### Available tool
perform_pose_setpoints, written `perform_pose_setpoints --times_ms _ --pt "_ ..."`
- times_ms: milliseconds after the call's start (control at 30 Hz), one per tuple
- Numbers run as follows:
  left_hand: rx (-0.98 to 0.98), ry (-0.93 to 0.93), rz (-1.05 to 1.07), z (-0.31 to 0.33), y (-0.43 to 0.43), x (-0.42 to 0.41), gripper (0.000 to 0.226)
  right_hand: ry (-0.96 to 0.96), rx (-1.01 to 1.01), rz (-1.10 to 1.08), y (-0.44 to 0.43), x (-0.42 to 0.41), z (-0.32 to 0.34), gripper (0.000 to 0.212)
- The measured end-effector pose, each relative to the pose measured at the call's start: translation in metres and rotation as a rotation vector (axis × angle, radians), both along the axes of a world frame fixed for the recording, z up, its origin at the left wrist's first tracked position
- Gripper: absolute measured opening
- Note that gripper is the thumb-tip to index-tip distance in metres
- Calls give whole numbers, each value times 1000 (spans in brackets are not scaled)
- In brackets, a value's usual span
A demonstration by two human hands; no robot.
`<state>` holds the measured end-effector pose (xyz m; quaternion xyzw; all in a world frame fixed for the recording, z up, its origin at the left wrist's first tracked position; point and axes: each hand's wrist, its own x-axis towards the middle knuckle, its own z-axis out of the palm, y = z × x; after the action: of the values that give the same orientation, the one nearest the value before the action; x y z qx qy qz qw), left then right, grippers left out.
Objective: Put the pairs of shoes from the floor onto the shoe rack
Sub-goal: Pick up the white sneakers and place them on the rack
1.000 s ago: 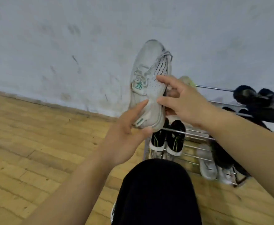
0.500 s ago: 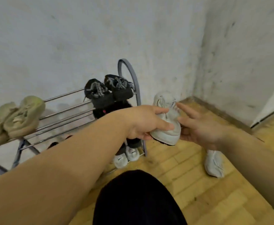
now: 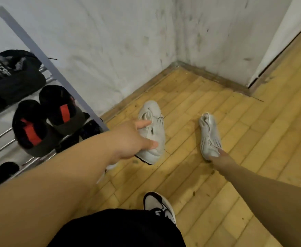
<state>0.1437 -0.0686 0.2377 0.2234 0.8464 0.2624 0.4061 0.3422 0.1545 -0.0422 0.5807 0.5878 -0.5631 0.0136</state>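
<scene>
The white mesh sneaker (image 3: 157,139) is now held by the left hand (image 3: 126,140) alone, grip curled round it. The right hand (image 3: 221,156) has been moved to the second white sneaker (image 3: 209,137) on the wooden floor (image 3: 190,184); its grip cannot be told.

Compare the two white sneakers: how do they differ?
The left sneaker is gripped by the left hand and tilted, its dark sole showing; the right sneaker lies flat on the floor, the right hand at its heel. Both are white, toes toward the wall.
</scene>
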Motion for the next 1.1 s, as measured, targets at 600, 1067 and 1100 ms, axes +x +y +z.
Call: perform_pose_setpoints --times_ms 600,1067,1100 --pt "-33 87 -109 -13 12 -12 82 64 200 95 33 19 32 56" --pt "-51 90 -121 -16 -11 -18 83 -11 22 384 -81 33 -22 53" --pt "-56 95 -125 -17 -14 -19 83 11 14 365 -81 36 -27 53"
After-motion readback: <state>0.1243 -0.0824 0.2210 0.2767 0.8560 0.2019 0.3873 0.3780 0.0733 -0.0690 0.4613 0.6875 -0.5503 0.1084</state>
